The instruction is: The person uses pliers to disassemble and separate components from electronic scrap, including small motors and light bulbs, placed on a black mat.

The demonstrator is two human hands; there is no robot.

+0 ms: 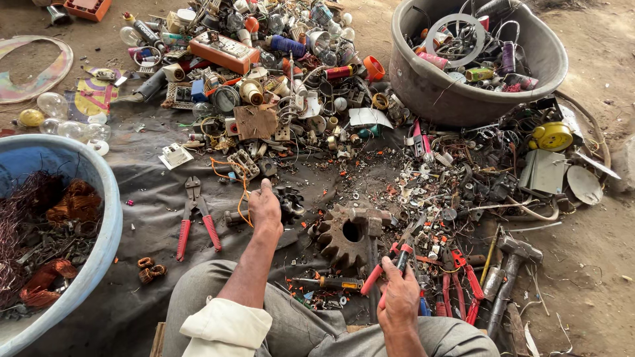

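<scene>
Down near the big rusty gear (348, 236), the left hand (264, 210) is closing its fingers around a dark round part (288, 201) with orange wire (242, 188) trailing from it, just left of the gear. The right hand (399, 299) is gripping the red handles of pliers (390, 264), fingers wrapped tight, with the tool's head pointing up toward the gear's right edge.

Left of the gear, red-handled cutters (196, 218) are lying on the dark tarp (145, 198), well apart from the left hand. Further left, a blue tub (106, 218) is holding copper wire coils (73, 201). Two small copper coils (149, 268) are lying below the cutters.

Right of the gear, more red-handled tools (463, 284) and a hammer (512, 264) are lying among small metal scraps. Beyond those, a yellow round case (551, 136) is sitting beside grey metal plates.

Above the gear, a pile of bulbs, sockets, wires and an orange box (225, 51) is spreading across the tarp. Up and right of the gear, a grey tub (423, 86) is holding more scrap and a metal ring (455, 36).
</scene>
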